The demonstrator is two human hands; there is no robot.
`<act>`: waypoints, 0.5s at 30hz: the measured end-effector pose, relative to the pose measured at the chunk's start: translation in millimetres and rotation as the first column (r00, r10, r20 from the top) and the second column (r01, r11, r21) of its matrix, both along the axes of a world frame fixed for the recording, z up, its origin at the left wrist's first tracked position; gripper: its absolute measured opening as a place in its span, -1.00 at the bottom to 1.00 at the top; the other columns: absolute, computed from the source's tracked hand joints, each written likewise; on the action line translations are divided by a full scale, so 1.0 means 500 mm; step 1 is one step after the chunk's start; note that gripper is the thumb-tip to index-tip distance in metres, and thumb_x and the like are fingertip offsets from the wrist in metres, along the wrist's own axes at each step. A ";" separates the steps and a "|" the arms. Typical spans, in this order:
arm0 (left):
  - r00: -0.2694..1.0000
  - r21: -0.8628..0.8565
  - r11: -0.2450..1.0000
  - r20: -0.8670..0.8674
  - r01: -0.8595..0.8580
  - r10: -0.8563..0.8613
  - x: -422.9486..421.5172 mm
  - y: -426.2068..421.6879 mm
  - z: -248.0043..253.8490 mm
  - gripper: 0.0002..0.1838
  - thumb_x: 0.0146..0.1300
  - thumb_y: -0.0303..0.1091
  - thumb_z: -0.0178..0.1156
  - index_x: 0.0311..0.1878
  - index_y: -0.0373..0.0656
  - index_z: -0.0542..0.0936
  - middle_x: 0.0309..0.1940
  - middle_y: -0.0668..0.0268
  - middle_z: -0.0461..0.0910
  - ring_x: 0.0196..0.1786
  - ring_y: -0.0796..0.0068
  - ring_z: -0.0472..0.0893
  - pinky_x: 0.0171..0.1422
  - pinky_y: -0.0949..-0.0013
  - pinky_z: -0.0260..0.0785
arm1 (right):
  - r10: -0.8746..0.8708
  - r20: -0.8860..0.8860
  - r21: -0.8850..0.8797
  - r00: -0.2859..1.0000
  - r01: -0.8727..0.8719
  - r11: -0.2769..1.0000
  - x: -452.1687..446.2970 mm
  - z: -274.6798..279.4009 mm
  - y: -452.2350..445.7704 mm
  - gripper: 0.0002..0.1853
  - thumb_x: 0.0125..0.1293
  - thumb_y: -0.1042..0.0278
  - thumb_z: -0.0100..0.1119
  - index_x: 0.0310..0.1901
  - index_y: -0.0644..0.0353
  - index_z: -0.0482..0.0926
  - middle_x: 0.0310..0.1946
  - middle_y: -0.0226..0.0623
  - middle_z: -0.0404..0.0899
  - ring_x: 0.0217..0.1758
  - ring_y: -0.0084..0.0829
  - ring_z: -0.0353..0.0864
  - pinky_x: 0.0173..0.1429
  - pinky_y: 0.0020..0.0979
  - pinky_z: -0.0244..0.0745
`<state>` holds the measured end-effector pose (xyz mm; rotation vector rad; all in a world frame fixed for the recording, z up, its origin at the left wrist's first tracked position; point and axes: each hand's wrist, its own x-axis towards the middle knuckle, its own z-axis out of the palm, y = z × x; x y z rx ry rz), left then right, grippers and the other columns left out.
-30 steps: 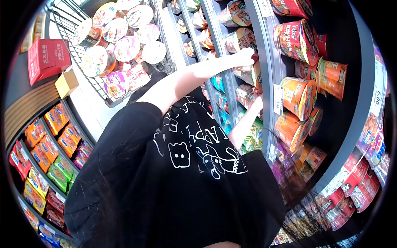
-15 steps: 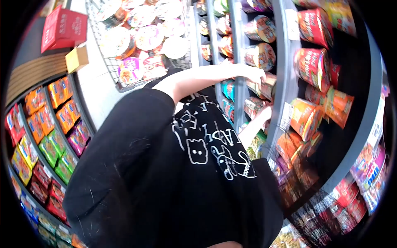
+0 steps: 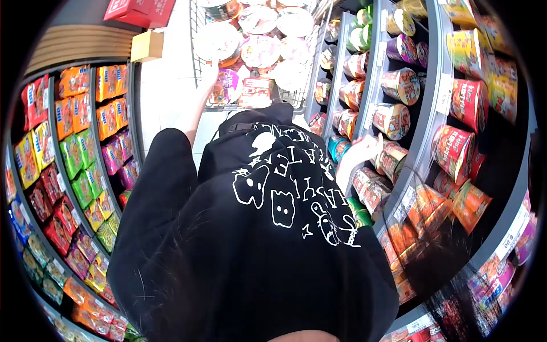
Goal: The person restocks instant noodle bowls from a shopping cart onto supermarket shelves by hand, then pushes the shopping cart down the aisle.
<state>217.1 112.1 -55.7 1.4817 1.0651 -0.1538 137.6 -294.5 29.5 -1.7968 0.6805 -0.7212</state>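
Note:
In the head view, my left hand [image 3: 209, 77] is at the near left side of a wire cart [image 3: 199, 85], beside a large white-lidded noodle bowl [image 3: 219, 41] and a purple noodle cup [image 3: 227, 85]. Glare washes out its fingers, so I cannot tell whether it grips anything. My right hand [image 3: 364, 149] is at the shelf on the right, its fingers apart and holding nothing that I can see. Closest to it are a noodle cup [image 3: 392, 158] and, just above, another with a pale lid [image 3: 392, 121].
Shelves of noodle cups line the right, with a grey shelf edge [image 3: 424, 154] beside my arm. Bagged noodles [image 3: 71, 151] fill the left shelves. A red box [image 3: 139, 12] and a yellow box [image 3: 146, 47] stand beyond them. Loose hair hangs across the lower right.
My left hand has moved from the right shelf across to the cart. My right hand stays near the shelf cups. The view has shifted, so the cart appears further right.

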 end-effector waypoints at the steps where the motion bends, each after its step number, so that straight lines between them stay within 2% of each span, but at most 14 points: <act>1: 0.998 0.010 0.999 0.041 -0.043 0.042 -0.007 0.011 -0.016 -0.48 0.10 0.07 -0.03 -0.20 -0.29 0.43 -0.44 0.27 0.47 -0.39 0.46 0.49 -0.44 0.44 0.37 | 0.069 -0.055 0.027 0.996 -0.068 0.997 0.029 0.016 0.031 -0.69 0.13 0.54 -0.18 -0.05 0.26 0.25 -0.57 -0.35 0.26 -0.70 -0.65 0.14 -0.59 -0.66 0.12; 3: 0.989 0.017 0.995 0.113 -0.095 0.093 -0.010 0.025 -0.042 -0.51 0.10 0.04 -0.02 -0.22 -0.29 0.43 -0.45 0.28 0.47 -0.40 0.47 0.48 -0.44 0.45 0.36 | 0.226 -0.038 0.180 0.973 -0.216 0.960 0.068 0.055 0.103 -0.69 0.13 0.54 -0.18 -0.03 0.26 0.22 -0.60 -0.38 0.25 -0.70 -0.65 0.14 -0.60 -0.67 0.10; 5: 0.981 0.030 0.994 0.165 -0.104 0.098 -0.009 0.026 -0.062 -0.54 0.11 0.01 -0.02 -0.23 -0.28 0.43 -0.46 0.29 0.47 -0.41 0.49 0.47 -0.44 0.46 0.35 | 0.387 -0.115 0.302 0.915 -0.339 0.891 0.098 0.089 0.151 -0.68 0.15 0.55 -0.20 -0.02 0.25 0.21 -0.61 -0.39 0.27 -0.68 -0.63 0.18 -0.59 -0.69 0.14; 6: 0.977 0.034 0.994 0.188 -0.103 0.095 -0.011 0.023 -0.071 -0.55 0.11 0.00 -0.02 -0.23 -0.28 0.43 -0.46 0.29 0.46 -0.41 0.49 0.47 -0.44 0.46 0.35 | 0.434 -0.177 0.199 0.883 -0.400 0.895 0.107 0.018 0.136 -0.72 0.15 0.53 -0.19 -0.06 0.30 0.23 -0.54 -0.32 0.35 -0.64 -0.51 0.32 -0.48 -0.56 0.31; 8: 0.967 0.057 0.994 0.243 -0.095 0.078 -0.012 0.015 -0.082 -0.58 0.12 -0.03 -0.01 -0.24 -0.27 0.43 -0.47 0.30 0.46 -0.42 0.50 0.46 -0.44 0.47 0.34 | 0.438 -0.330 -0.200 0.836 -0.516 0.833 0.127 -0.087 0.116 -0.66 0.17 0.50 -0.18 0.03 0.19 0.20 -0.58 -0.43 0.29 -0.67 -0.68 0.20 -0.61 -0.69 0.15; 9: 0.961 0.065 0.994 0.267 -0.090 0.069 -0.020 0.009 -0.088 -0.59 0.12 -0.04 -0.01 -0.25 -0.27 0.43 -0.48 0.31 0.46 -0.42 0.51 0.46 -0.44 0.47 0.33 | 0.538 -0.187 0.229 0.822 -0.496 0.838 0.131 -0.062 0.132 -0.65 0.17 0.50 -0.18 0.04 0.19 0.20 -0.56 -0.44 0.29 -0.65 -0.69 0.21 -0.59 -0.70 0.16; 10: 0.957 0.078 0.993 0.285 -0.085 0.060 -0.026 -0.001 -0.095 -0.60 0.12 -0.06 -0.01 -0.26 -0.27 0.43 -0.48 0.31 0.46 -0.42 0.52 0.45 -0.44 0.48 0.33 | 0.585 -0.001 0.614 0.811 -0.461 0.640 0.124 -0.038 0.147 -0.64 0.17 0.51 -0.19 0.05 0.19 0.20 -0.54 -0.44 0.29 -0.62 -0.69 0.21 -0.57 -0.70 0.16; 13: 0.936 0.094 0.991 0.349 -0.094 0.056 -0.054 -0.008 -0.085 -0.64 0.13 -0.10 0.00 -0.27 -0.26 0.43 -0.49 0.32 0.45 -0.43 0.53 0.44 -0.44 0.49 0.32 | 0.798 0.199 0.627 0.569 -0.700 0.342 0.121 -0.093 0.161 -0.64 0.17 0.41 -0.09 0.04 0.20 0.25 -0.52 -0.51 0.27 -0.55 -0.71 0.22 -0.50 -0.70 0.18; 14: 0.929 0.096 0.991 0.366 -0.094 0.053 -0.060 -0.015 -0.081 -0.66 0.14 -0.11 0.00 -0.28 -0.26 0.43 -0.50 0.33 0.45 -0.44 0.54 0.44 -0.45 0.50 0.31 | 0.827 -0.103 0.408 0.553 -0.734 0.543 0.118 -0.109 0.155 -0.65 0.16 0.40 -0.03 0.00 0.19 0.29 -0.56 -0.52 0.30 -0.57 -0.70 0.25 -0.50 -0.70 0.20; 15: 0.923 0.091 0.991 0.381 -0.098 0.056 -0.066 -0.016 -0.071 -0.67 0.14 -0.13 0.00 -0.29 -0.26 0.43 -0.50 0.33 0.45 -0.44 0.55 0.44 -0.45 0.50 0.31 | 0.835 -0.021 0.622 0.550 -0.647 0.442 0.117 -0.098 0.161 -0.66 0.13 0.43 0.01 -0.03 0.20 0.30 -0.56 -0.52 0.36 -0.55 -0.70 0.31 -0.50 -0.70 0.23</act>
